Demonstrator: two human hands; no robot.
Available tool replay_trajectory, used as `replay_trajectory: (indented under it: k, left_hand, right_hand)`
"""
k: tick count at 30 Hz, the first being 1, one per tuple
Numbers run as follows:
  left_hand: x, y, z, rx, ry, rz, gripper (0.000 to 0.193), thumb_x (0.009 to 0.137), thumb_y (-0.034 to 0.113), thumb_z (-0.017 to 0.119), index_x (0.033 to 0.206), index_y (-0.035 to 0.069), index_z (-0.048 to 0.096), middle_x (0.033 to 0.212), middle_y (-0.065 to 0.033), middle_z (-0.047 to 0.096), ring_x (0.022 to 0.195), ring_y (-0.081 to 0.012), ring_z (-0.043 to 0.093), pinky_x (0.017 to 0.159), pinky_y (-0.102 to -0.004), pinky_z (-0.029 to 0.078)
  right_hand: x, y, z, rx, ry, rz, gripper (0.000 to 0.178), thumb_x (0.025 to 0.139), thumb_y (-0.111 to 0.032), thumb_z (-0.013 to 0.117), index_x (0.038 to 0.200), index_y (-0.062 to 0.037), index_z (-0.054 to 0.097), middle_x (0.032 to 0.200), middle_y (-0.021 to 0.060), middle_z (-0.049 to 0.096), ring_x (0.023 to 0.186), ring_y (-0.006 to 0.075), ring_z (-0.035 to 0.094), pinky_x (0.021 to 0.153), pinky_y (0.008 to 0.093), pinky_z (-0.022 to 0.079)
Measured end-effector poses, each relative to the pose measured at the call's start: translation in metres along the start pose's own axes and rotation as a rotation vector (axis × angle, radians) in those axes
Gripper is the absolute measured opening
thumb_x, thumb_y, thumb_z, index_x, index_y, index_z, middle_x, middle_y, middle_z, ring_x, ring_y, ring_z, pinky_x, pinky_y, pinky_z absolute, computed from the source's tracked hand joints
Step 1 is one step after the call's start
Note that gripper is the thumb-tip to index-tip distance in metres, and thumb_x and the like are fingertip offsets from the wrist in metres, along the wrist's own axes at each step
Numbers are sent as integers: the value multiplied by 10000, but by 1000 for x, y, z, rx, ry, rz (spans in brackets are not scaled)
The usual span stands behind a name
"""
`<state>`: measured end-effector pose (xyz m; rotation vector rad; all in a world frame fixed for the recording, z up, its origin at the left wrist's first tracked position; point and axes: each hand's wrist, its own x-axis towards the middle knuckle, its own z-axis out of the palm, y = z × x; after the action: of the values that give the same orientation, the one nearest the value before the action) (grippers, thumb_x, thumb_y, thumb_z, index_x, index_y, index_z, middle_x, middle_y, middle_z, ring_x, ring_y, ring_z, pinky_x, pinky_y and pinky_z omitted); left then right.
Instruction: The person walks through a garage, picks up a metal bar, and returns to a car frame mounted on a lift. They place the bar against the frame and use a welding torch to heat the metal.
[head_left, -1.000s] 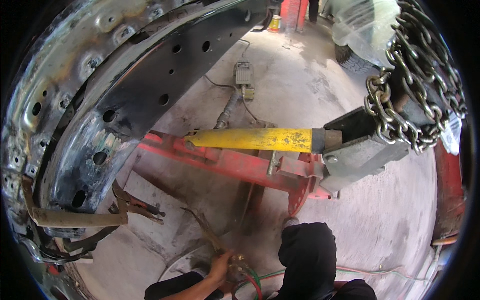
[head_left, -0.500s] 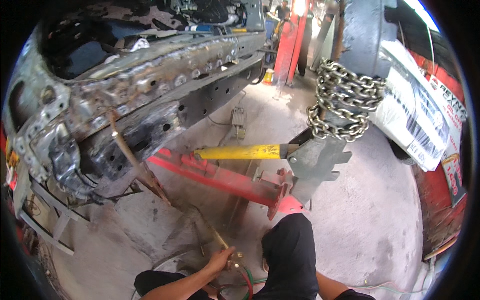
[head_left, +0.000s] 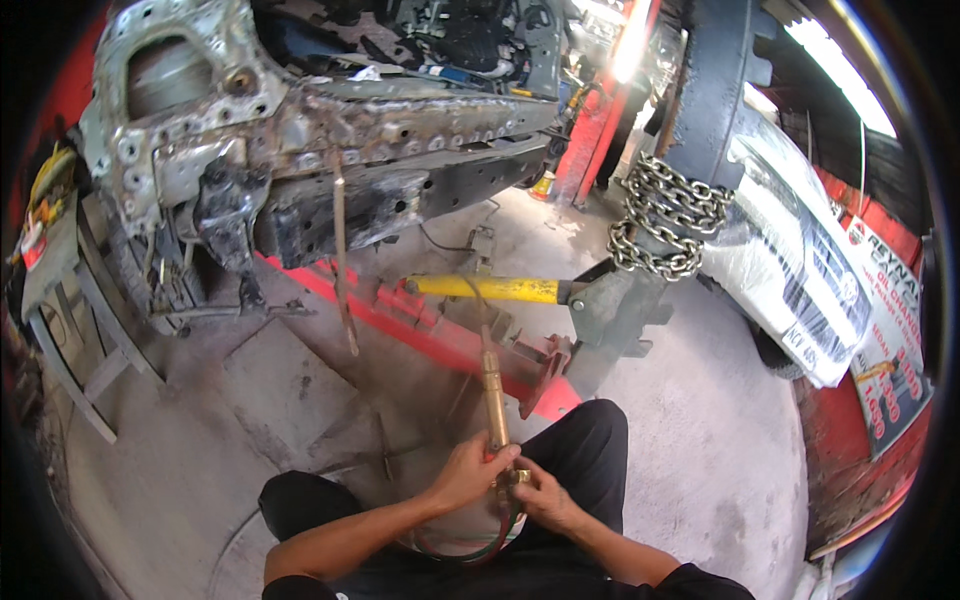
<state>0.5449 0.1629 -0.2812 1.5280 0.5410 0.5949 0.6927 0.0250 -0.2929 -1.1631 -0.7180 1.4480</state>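
Two bare hands meet low in the centre of the view, both closed around a brass gas torch [head_left: 494, 395]. The left hand [head_left: 468, 472] grips the lower end of the handle; the right hand [head_left: 540, 492] pinches the valve end just beside it, fingers curled on the fittings where a red and a green hose [head_left: 470, 545] loop away under the wrists. The torch points up and away from the person, its thin neck curving toward a yellow ram [head_left: 485, 288] that lies level above a red frame rail [head_left: 440, 335].

A second ago the torch sat low and only the left hand showed on it — now it is raised between the knees with both hands clamped on, and the view has swung up from the chain to take in the whole front of the wreck. That reads as a person settling to adjust the torch rather than cutting yet; no flame shows.

Behind the ram, a stripped, rusted car body shell [head_left: 300, 150] fills the upper left. A heavy steel chain [head_left: 665, 225] wraps a dark post at right, beside a wrapped white bumper [head_left: 800, 270]. The floor is bare grey concrete [head_left: 250, 400].
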Motion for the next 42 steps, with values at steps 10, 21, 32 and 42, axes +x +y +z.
replay_trajectory:
  k: [10,21,32,42]
  left_hand:
    - [6,16,-24,141,77,229,381,945,361,638,990,-17,623,714,-198,625,643,-330,645,623,-445,486]
    - [21,18,-31,-258,106,44,222,1008,237,570,1065,22,562,771,-18,561,676,-90,528,599,-272,449]
    - [31,3,-19,-186,124,77,232,1011,238,560,1103,28,531,933,-41,577,837,-87,550,712,-271,470]
    - [24,21,-8,-476,199,-41,198,982,190,562,1071,16,530,752,-11,562,618,-63,498,504,-250,383]
  right_hand:
    - [21,-38,18,-257,49,-111,432,817,-59,714,1213,-23,544,925,58,641,722,152,657,641,296,538]
    - [47,-123,29,-196,80,-284,637,846,53,661,1428,-16,411,954,79,605,658,168,622,525,279,537]
    - [58,-85,39,-252,167,-263,862,867,36,680,1582,-117,223,910,44,627,650,112,597,533,261,515]
    - [64,-66,35,-424,160,-325,836,888,77,637,1583,-103,208,937,50,605,652,110,595,542,254,525]
